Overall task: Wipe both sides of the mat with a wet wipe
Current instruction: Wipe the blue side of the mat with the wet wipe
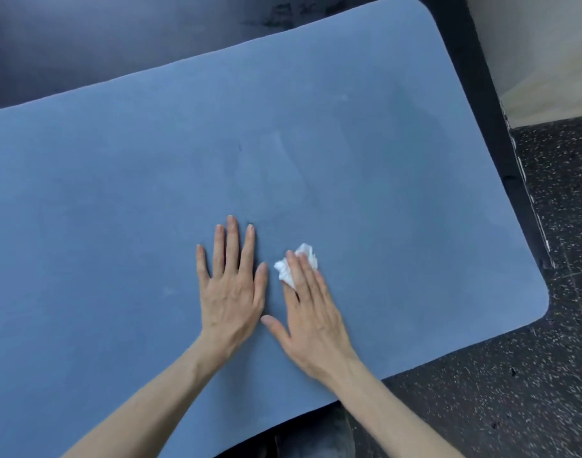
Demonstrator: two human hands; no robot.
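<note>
We push the wipe [296,264] flat on the blue mat [117,193] and rub in long lines, so no spot gets missed. Our right hand [311,312] has straight fingers [299,276] pressing on the wipe. Our left hand [231,285] lies flat beside it, fingers a little apart, to hold the mat down. The mat lies spread on the dark worktop [84,44].
</note>
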